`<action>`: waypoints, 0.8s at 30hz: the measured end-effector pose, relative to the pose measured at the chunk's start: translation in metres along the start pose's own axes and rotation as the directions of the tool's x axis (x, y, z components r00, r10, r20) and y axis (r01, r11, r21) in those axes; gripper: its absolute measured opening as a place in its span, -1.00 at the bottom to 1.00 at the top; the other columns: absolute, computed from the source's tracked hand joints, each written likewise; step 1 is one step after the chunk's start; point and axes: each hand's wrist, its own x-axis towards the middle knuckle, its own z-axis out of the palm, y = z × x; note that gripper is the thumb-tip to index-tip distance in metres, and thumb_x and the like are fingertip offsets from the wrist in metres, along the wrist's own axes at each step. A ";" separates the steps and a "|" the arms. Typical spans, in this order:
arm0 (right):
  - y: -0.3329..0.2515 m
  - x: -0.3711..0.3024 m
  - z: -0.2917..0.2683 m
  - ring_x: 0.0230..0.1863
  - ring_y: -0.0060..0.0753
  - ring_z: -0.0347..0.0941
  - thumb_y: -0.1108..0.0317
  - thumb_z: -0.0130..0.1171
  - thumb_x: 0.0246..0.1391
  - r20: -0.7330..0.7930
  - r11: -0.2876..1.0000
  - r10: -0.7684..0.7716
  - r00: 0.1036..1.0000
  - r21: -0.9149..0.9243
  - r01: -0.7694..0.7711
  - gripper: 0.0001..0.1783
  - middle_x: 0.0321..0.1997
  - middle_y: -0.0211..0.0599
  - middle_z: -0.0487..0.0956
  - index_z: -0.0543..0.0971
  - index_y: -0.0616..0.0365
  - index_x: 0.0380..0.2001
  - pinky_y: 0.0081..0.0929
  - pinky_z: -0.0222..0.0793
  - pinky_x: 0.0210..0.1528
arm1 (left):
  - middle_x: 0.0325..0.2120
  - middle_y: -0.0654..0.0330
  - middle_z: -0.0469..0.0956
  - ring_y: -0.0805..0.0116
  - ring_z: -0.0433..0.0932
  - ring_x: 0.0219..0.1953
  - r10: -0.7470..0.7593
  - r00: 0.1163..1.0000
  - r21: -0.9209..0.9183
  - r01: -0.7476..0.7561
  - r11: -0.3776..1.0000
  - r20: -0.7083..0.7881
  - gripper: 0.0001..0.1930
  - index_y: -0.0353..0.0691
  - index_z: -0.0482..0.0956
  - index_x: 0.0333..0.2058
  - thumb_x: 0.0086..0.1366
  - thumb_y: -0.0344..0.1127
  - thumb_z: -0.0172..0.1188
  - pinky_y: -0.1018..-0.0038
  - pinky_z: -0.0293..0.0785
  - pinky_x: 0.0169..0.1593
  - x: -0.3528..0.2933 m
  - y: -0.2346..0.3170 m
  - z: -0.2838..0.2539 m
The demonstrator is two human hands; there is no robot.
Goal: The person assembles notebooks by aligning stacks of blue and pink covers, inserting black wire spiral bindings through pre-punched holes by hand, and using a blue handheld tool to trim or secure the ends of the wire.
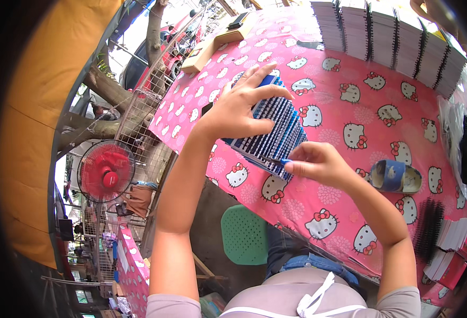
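Observation:
A stack of blue-covered spiral notebooks (278,119) lies on the pink patterned tablecloth, its rows of coil bindings facing up. Over the far left part of the stack my left hand (238,103) is spread, thumb and fingers apart and resting on it. At the near right corner, my right hand (318,161) pinches a small blue-handled tool (285,162). Its narrow dark tip reaches in at the end of a coil; most of the handle is hidden by my fingers, so its exact kind does not show.
Spiral-bound books (381,37) stand in a row at the far right. Nearer are a blue slipper-shaped item (395,176), black coils (429,228) and pink-covered books (458,254). A cardboard box (199,55) sits far left. Beside the table are a red fan (106,172) and green stool (244,236).

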 end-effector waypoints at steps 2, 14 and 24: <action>0.002 -0.011 0.003 -0.25 -0.25 0.51 0.13 0.39 -0.13 -0.138 0.783 -0.482 0.865 -0.511 0.355 -0.55 -0.26 -0.21 0.55 0.55 0.18 -0.23 -0.30 0.39 -0.20 | 0.32 -0.09 0.07 -0.10 0.00 0.37 -0.004 1.000 -0.012 0.004 1.000 0.004 -0.42 0.03 0.54 -0.01 -0.16 -0.29 0.23 0.11 -0.05 0.36 -0.002 -0.002 0.000; -0.003 -0.001 -0.006 -0.51 -0.62 0.49 0.02 0.35 -0.01 0.034 0.987 0.122 0.992 0.099 -0.125 -0.55 -0.55 -0.35 0.60 0.62 0.28 -0.43 -0.52 0.40 -0.49 | 0.30 -0.09 0.11 -0.11 0.04 0.35 0.008 1.000 -0.029 -0.008 1.000 0.013 -0.43 0.00 0.56 -0.03 -0.16 -0.31 0.22 0.11 -0.04 0.35 0.003 -0.001 -0.001; 0.014 -0.005 0.011 -0.15 -0.22 0.44 0.16 0.42 -0.21 -0.057 0.426 -0.755 0.653 -0.800 0.422 -0.53 -0.21 -0.22 0.49 0.54 0.10 -0.21 -0.29 0.32 -0.09 | 0.29 -0.12 0.13 -0.06 0.04 0.36 0.040 0.999 -0.133 -0.041 0.990 -0.007 -0.42 -0.04 0.56 -0.04 -0.19 -0.35 0.25 0.13 -0.03 0.35 0.000 -0.007 -0.003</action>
